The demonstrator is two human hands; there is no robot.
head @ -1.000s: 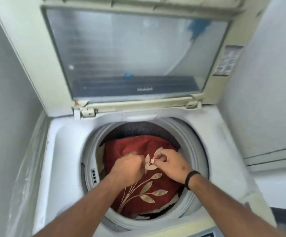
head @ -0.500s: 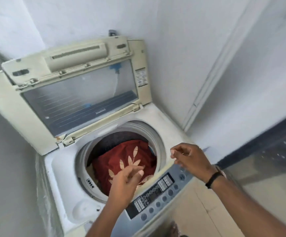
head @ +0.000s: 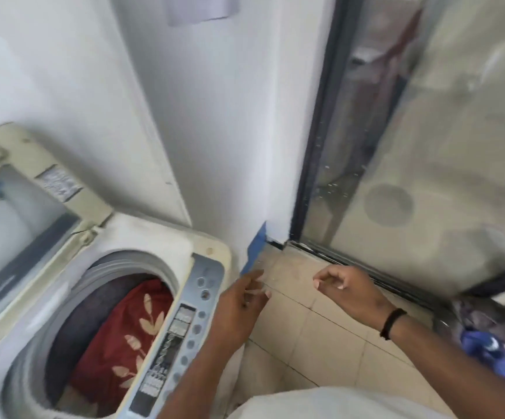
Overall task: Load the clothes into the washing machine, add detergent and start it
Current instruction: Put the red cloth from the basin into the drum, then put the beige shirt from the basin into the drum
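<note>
- Hovering beside the washing machine, both hands hang over the tiled floor and carry nothing.
- Left hand: fingers loosely extended, slightly bent, gripping nothing; it sits just off the front right corner of the machine, next to the control panel.
- Right hand: fingers loosely curled, thumb forward, nothing pinched between them; a black wristband sits at the wrist.
- Red cloth with a leaf pattern: already inside the drum, lying toward its front right side, close under the control panel edge. Judged soft, limp and light when dry; it should fold and bunch under any push.
- Pile of clothes: blue, pink and dark fabric on the floor at the picture's right edge, near the sliding glass door and well apart from the machine. Probably the next load item.
- Handling judgement for the pile: soft, non-fragile, not slippery; likely light per piece but bulky as a bundle. Loose ends may trail and catch on the drum rim.
- Suggested hold: gather from underneath or bunch the middle of the heap with a whole-hand grasp, rather than pinching one edge, so that pieces do not slide off on the way.
- Lid: propped upright at the back edge of the machine, leaving the drum mouth clear.
- Detergent: none visible.
</note>
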